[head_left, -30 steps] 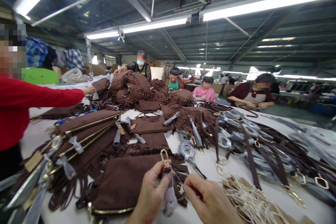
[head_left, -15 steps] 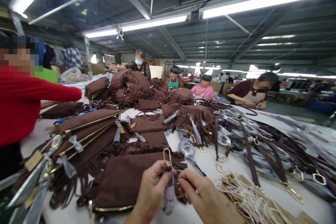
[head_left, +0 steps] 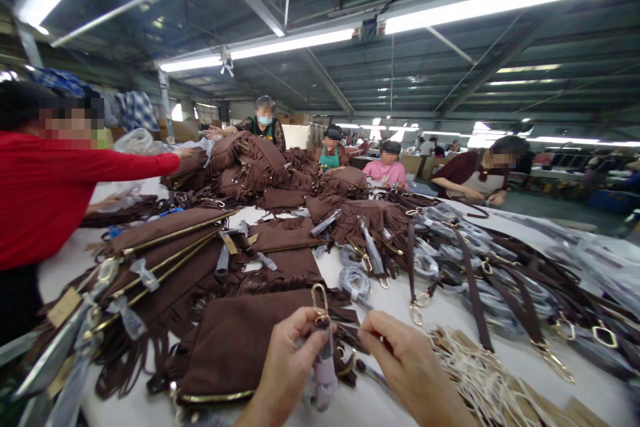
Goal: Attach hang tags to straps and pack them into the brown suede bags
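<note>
My left hand (head_left: 295,360) is closed around a strap end with a gold snap hook (head_left: 320,303) standing up above the fingertips. Clear plastic film (head_left: 324,377) wraps the strap below the thumb. To the right, my right hand (head_left: 400,363) has its fingertips pinched together, apart from the hook; whatever they may hold is too small to make out. Behind and left of my hands lies a brown fringed bag (head_left: 233,347) with a gold frame edge. A coiled strap in plastic (head_left: 355,283) rests just beyond my hands.
Brown bags (head_left: 255,167) are heaped across the white table (head_left: 430,347). Plastic-wrapped straps (head_left: 480,267) spread over the right side. Paper tags with white strings (head_left: 480,373) lie near my right hand. A person in red (head_left: 45,193) reaches in from the left; several others stand beyond.
My right hand has moved right, away from the strap; my left hand keeps its grip. The person in red has stretched an arm toward the bag heap.
</note>
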`<act>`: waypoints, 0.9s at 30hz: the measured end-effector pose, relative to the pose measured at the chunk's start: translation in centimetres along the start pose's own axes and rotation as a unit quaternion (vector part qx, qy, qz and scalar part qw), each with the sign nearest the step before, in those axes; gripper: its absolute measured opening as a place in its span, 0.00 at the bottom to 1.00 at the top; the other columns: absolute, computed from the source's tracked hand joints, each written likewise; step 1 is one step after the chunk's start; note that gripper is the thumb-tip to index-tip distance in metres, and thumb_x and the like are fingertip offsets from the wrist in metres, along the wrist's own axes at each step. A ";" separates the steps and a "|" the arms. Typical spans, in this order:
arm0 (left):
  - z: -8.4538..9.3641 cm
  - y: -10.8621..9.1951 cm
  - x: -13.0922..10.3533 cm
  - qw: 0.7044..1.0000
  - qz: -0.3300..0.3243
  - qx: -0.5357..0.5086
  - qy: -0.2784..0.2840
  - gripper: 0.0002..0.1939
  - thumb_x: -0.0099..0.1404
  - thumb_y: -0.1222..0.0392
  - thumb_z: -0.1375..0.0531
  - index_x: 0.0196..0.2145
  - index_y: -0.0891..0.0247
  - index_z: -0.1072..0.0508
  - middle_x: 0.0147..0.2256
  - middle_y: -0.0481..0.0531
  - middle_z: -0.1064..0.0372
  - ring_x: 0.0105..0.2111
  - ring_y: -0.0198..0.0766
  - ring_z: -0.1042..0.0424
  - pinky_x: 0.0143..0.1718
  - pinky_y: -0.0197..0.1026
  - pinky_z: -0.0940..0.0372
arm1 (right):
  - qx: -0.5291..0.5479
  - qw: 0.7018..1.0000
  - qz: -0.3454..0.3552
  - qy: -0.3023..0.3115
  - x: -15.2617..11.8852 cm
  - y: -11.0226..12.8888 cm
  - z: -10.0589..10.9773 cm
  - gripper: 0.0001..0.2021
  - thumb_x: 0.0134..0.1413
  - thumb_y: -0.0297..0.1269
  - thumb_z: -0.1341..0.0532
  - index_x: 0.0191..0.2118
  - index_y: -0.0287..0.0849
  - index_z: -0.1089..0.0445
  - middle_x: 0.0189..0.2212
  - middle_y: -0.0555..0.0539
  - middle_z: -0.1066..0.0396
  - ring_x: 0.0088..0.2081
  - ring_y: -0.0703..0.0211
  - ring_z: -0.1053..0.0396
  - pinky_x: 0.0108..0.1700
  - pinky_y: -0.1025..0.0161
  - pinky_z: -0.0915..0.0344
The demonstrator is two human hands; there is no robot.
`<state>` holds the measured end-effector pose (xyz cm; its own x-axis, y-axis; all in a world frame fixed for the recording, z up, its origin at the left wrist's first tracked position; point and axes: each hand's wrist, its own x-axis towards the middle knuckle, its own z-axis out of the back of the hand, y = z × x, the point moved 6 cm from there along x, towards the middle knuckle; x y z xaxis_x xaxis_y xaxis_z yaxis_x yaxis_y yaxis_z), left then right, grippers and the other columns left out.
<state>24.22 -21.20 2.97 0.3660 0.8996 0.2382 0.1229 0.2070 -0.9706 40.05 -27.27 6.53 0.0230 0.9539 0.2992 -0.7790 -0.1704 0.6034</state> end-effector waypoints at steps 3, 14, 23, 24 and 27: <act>0.0 -0.2 -0.1 1.000 -0.010 -0.001 0.002 0.11 0.62 0.53 0.38 0.35 0.65 0.25 0.31 0.52 0.25 0.31 0.37 0.29 0.32 0.34 0.36 | 0.018 0.999 -0.003 0.040 0.0 0.2 -0.4 0.12 0.62 0.41 0.47 0.28 0.46 0.36 0.23 0.54 0.35 0.27 0.61 0.39 0.30 0.65 0.46; -0.1 0.1 0.0 1.000 -0.015 0.008 0.004 0.07 0.62 0.59 0.40 0.35 0.63 0.25 0.32 0.51 0.25 0.31 0.36 0.30 0.32 0.33 0.37 | 0.038 0.997 -0.048 0.042 0.0 -0.1 -0.2 0.14 0.62 0.42 0.48 0.26 0.45 0.37 0.21 0.55 0.35 0.25 0.63 0.38 0.28 0.67 0.46; -0.4 0.4 -0.1 0.999 -0.001 0.025 0.026 0.07 0.61 0.60 0.41 0.34 0.64 0.25 0.28 0.49 0.29 0.25 0.32 0.36 0.26 0.32 0.40 | -0.022 0.999 -0.007 0.023 -0.6 1.2 2.6 0.15 0.63 0.41 0.50 0.25 0.45 0.39 0.20 0.54 0.36 0.25 0.62 0.39 0.28 0.65 0.48; -0.5 0.3 -0.1 0.999 -0.004 0.026 0.026 0.06 0.60 0.60 0.41 0.33 0.64 0.25 0.27 0.49 0.30 0.25 0.32 0.36 0.27 0.32 0.40 | -0.024 0.999 -0.017 0.016 -0.5 1.0 3.0 0.15 0.62 0.42 0.50 0.25 0.45 0.39 0.20 0.54 0.36 0.24 0.62 0.40 0.28 0.65 0.48; -0.6 0.1 0.0 0.999 -0.011 0.029 0.021 0.06 0.60 0.60 0.41 0.31 0.64 0.26 0.27 0.49 0.30 0.26 0.33 0.36 0.28 0.32 0.40 | 0.003 0.998 -0.022 0.055 -0.5 1.3 2.2 0.14 0.61 0.40 0.48 0.24 0.45 0.39 0.20 0.54 0.36 0.25 0.63 0.39 0.28 0.66 0.47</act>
<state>24.84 -21.38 2.93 0.4022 0.8778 0.2600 0.0781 0.2501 -0.9651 40.40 -28.49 8.84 -0.0128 0.9819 0.1892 -0.7749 -0.1293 0.6187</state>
